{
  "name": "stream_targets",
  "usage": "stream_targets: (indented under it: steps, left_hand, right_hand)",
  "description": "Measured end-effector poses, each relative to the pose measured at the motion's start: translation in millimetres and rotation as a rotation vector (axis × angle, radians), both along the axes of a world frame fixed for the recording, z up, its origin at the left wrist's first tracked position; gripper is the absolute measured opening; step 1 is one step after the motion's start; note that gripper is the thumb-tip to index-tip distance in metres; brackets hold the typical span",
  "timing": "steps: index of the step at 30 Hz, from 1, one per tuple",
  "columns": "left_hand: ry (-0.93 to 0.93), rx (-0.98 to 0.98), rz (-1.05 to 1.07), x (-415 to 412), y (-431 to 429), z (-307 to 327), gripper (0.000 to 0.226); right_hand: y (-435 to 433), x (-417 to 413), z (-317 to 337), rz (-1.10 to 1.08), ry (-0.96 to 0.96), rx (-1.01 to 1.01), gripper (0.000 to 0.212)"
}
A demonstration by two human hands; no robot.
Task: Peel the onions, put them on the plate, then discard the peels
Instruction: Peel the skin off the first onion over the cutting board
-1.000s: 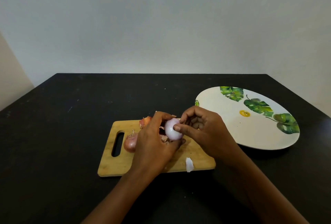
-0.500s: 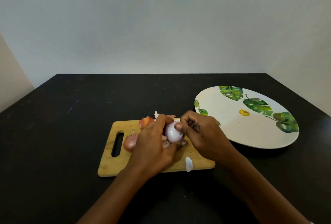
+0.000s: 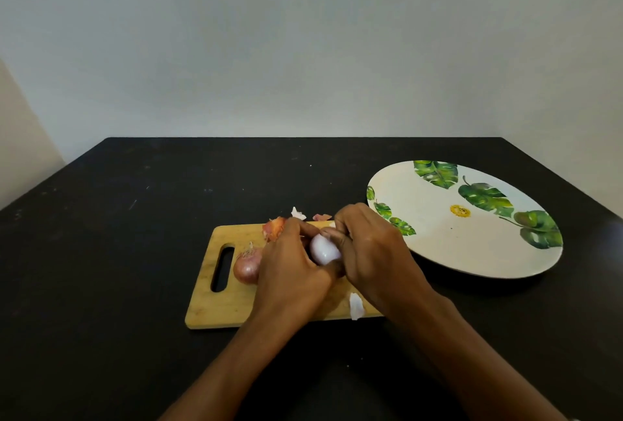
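A pale, mostly peeled onion (image 3: pixel 323 249) is held between both hands just above the wooden cutting board (image 3: pixel 209 302). My left hand (image 3: pixel 290 265) cups it from the left. My right hand (image 3: pixel 374 248) grips it from the right, fingertips pinched at its top end. An unpeeled reddish onion (image 3: pixel 246 267) lies on the board, partly hidden by my left hand. Peel scraps lie on the board: an orange one (image 3: pixel 273 228) at the far edge and a white one (image 3: pixel 355 306) at the near edge. The white plate (image 3: pixel 438 245) with green leaf prints sits to the right.
Two small peel bits, white (image 3: pixel 298 213) and pinkish (image 3: pixel 322 217), lie on the black table (image 3: pixel 135 252) just beyond the board. The table's far edge meets a plain pale wall. The plate's near rim sits close to my right wrist.
Both hands have lowered slightly toward the board with the onion. My right fingers have shifted onto the onion's top end, and more bare onion shows between the hands.
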State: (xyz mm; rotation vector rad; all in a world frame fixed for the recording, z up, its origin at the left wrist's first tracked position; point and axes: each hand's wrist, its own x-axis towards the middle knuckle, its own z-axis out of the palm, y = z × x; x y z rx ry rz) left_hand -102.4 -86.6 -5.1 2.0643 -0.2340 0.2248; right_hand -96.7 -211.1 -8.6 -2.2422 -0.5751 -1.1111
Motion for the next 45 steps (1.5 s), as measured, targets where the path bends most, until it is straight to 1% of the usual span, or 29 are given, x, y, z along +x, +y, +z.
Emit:
stream_targets:
  steps: [5, 7, 9, 10, 12, 15, 16, 17, 19, 21, 24, 26, 29, 30, 33, 36, 38, 41, 45]
  left_hand:
    - [0.035, 0.000, -0.045, -0.3, 4.2, 3.9, 0.038]
    - [0.031, -0.001, -0.056, -1.2, 5.7, 7.1, 0.040]
    - [0.031, -0.021, -0.059, -0.9, 5.4, 7.5, 0.040]
    - [0.026, -0.038, -0.064, -0.8, 5.2, 7.3, 0.040]
    - [-0.009, -0.065, -0.087, -1.8, 4.5, 7.4, 0.041]
    - [-0.143, 0.004, -0.081, -1.3, 5.8, 5.6, 0.040]
    - [-0.171, 0.010, -0.063, -0.5, 7.3, 4.9, 0.040]
    - [-0.187, 0.005, -0.046, 0.7, 8.6, 4.1, 0.041]
    - [-0.206, 0.022, -0.022, 3.4, 10.5, 0.9, 0.043]
    - [-0.211, 0.052, -0.024, 4.4, 10.5, -1.9, 0.048]
    - [-0.242, 0.098, -0.018, 1.6, 7.3, -4.2, 0.058]
    - [-0.279, 0.108, -0.002, -0.9, 5.0, -3.6, 0.056]
    - [-0.305, 0.081, -0.046, 0.0, 7.4, -2.1, 0.052]
    - [-0.303, 0.074, -0.071, 2.1, 9.7, -1.9, 0.052]
    - [-0.280, 0.065, -0.136, 8.4, 18.9, -1.8, 0.052]
    - [-0.273, -0.015, -0.199, 10.8, 25.4, 0.0, 0.050]
    - [-0.238, -0.075, -0.235, 10.4, 27.5, 2.2, 0.051]
    - [-0.146, -0.174, -0.300, 10.6, 29.0, 3.9, 0.050]
    - [-0.090, -0.287, -0.354, 11.6, 27.7, 6.4, 0.046]
  right_hand:
    - [1.0, 0.5, -2.0, -0.028, -0.079, -0.086, 0.032]
    - [2.5, -1.3, -1.5, -0.021, -0.066, -0.092, 0.031]
    - [2.3, -0.5, -2.4, -0.008, -0.030, -0.047, 0.028]
    - [2.1, -0.2, -2.3, 0.007, 0.009, 0.020, 0.025]
    - [-0.3, 0.7, 0.6, 0.054, 0.144, 0.200, 0.018]
    - [-5.6, -0.9, 3.2, 0.202, 0.452, 0.434, 0.017]
    - [-6.6, -1.3, 2.4, 0.238, 0.501, 0.458, 0.017]
    - [-6.7, -0.9, 1.6, 0.245, 0.497, 0.440, 0.016]
    - [-6.2, 0.7, -0.5, 0.195, 0.400, 0.370, 0.012]
    - [-7.9, 2.4, -2.7, 0.128, 0.306, 0.307, 0.019]
    - [-8.7, 2.0, -3.1, 0.082, 0.264, 0.246, 0.022]
    - [-11.6, 2.3, -3.1, 0.114, 0.274, 0.246, 0.019]
    - [-19.8, 1.3, 1.3, 0.226, 0.347, 0.312, 0.007]
    - [-21.4, 0.3, 2.7, 0.251, 0.373, 0.337, 0.007]
    - [-17.6, -2.3, 3.3, 0.278, 0.451, 0.425, 0.014]
    - [-11.5, -3.6, 2.8, 0.295, 0.505, 0.523, 0.017]
    - [-10.7, -4.2, 4.9, 0.312, 0.532, 0.568, 0.019]
    - [-9.3, -6.0, 8.5, 0.336, 0.570, 0.621, 0.018]
    - [-8.8, -6.8, 12.7, 0.369, 0.636, 0.759, 0.016]
